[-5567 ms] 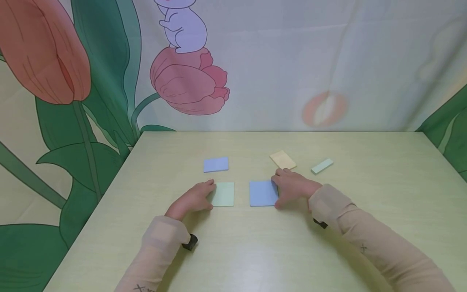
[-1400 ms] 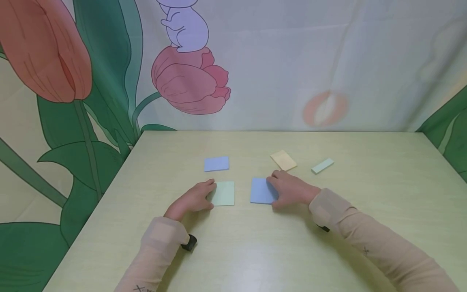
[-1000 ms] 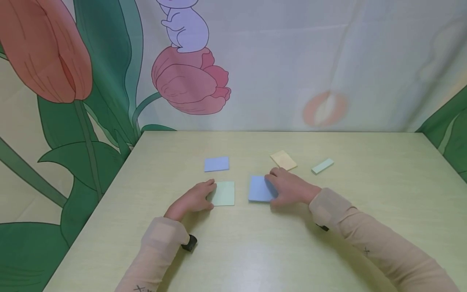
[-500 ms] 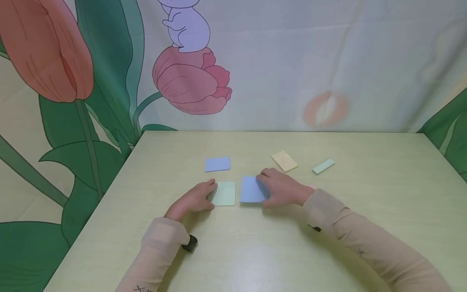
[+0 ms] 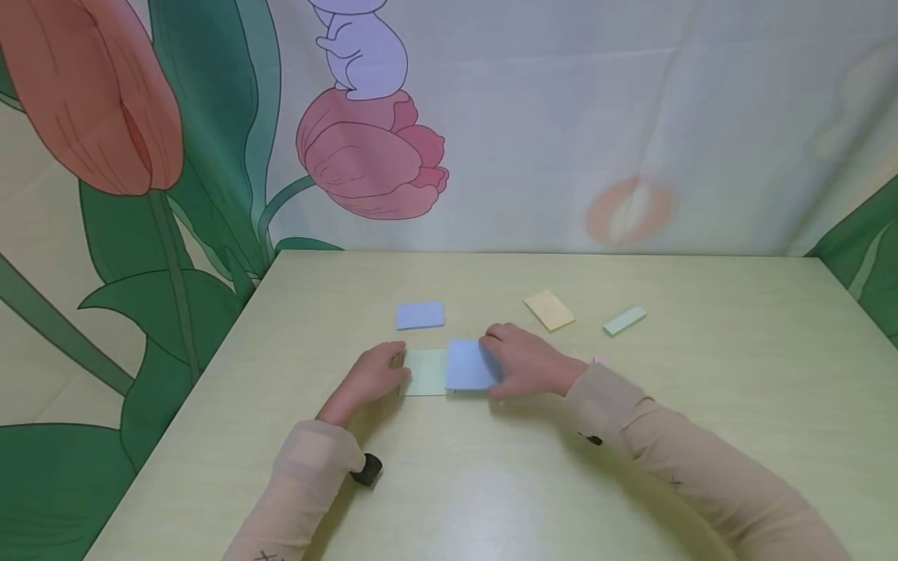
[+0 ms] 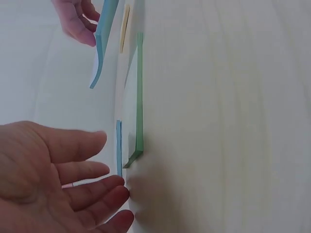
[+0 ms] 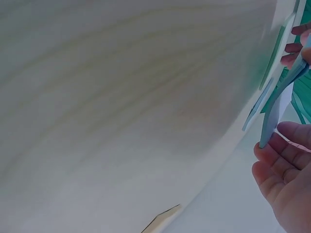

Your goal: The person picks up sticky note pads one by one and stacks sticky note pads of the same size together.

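My right hand pinches a square blue sticky note pad by its right side. In the left wrist view this blue pad is raised off the table and slightly bent. It overlaps the right part of a pale green sticky note pad, which lies flat. At that green pad's left edge is my left hand. The left wrist view shows the left hand with thumb and fingers spread apart, beside the near end of the green pad and not around it.
Behind the green pad lies a smaller blue note pad. A yellow pad and a narrow green strip pad are farther back on the right. A bit of pink peeks out behind the right wrist. A printed cloth hangs behind the table.
My right hand has lifted the blue pad and carried it left until it overlaps the green pad. The left hand, earlier on the green pad's left side, has drawn back slightly.
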Demonstrator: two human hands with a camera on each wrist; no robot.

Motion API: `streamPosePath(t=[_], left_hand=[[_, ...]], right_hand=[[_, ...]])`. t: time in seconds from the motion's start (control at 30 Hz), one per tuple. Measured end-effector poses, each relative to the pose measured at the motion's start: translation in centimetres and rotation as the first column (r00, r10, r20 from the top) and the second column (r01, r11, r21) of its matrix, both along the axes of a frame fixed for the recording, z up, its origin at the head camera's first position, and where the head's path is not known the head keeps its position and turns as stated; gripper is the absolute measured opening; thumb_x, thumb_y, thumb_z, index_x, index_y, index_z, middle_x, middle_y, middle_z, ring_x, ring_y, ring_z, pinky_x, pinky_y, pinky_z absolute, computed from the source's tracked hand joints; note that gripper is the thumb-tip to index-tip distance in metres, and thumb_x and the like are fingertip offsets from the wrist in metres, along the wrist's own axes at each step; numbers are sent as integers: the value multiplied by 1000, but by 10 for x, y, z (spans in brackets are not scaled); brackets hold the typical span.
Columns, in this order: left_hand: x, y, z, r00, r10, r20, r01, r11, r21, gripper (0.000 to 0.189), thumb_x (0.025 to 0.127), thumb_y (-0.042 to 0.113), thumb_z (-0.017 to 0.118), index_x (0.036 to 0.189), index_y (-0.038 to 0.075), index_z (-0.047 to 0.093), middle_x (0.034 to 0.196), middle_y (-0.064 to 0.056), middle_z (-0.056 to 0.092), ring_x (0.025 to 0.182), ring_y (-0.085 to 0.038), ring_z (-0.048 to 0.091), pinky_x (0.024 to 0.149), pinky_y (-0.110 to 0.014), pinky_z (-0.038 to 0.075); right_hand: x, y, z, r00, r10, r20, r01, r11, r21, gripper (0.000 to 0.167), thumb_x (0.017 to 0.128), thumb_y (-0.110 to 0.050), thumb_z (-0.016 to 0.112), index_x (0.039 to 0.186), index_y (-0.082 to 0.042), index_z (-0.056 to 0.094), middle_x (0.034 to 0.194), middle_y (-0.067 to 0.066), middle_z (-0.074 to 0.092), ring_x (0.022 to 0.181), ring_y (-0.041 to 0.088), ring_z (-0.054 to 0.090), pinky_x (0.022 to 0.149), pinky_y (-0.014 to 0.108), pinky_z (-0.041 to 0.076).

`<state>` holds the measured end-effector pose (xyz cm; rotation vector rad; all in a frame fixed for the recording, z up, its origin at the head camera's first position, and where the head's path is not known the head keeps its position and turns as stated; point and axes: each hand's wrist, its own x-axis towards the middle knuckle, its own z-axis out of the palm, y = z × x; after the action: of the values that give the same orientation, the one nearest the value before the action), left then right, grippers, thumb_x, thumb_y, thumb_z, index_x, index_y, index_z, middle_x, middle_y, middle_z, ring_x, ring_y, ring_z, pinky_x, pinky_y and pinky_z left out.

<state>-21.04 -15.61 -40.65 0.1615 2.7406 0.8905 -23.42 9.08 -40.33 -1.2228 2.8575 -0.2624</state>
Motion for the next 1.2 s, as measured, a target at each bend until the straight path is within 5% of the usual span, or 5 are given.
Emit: streamPosePath(t=[0.7,0.8,0.9,1.07,1.2], left_hand=[[0,-3,0,998,33,-57,-36,998,-49,46,86,13,52,126,-6,43,122,-21,50,116,-33,44,96,-43,36],[0,-3,0,996,38,-75,-42,998,-53,19,83,11,53,96,-3,57,86,-14,57,85,-25,53,76,-33,42],[0,-4,-1,995,50,-88,-54,997,-48,20,80,8,53,65,4,40,61,-3,34,62,-17,35,58,-26,29],[-1,-4,-3,995,73,-74,-76,996,-37,31,80,8,53,62,12,28,60,1,25,58,-14,27,55,-24,22],[-3,-4,-5,994,107,-31,-108,993,-40,16,82,10,52,69,6,43,66,-2,36,63,-15,34,58,-25,28]], right_hand=[[-1,-24,-4,1000,19,6,-20,1000,8,54,62,-34,63,105,-2,55,108,9,52,93,19,48,77,29,44],[-2,-28,-4,1000,24,17,-24,1000,16,53,62,-34,63,104,-2,56,106,8,52,92,19,47,76,29,44],[-2,-32,-5,999,23,27,-24,999,32,53,63,-35,64,104,-3,56,106,8,52,91,19,47,75,29,44],[-2,-38,-5,999,27,25,-29,997,67,55,64,-37,65,105,-2,56,106,8,52,90,18,47,77,29,43],[-3,-43,-5,999,25,32,-28,997,76,53,65,-38,65,104,-2,57,105,8,53,89,18,48,77,29,42]])
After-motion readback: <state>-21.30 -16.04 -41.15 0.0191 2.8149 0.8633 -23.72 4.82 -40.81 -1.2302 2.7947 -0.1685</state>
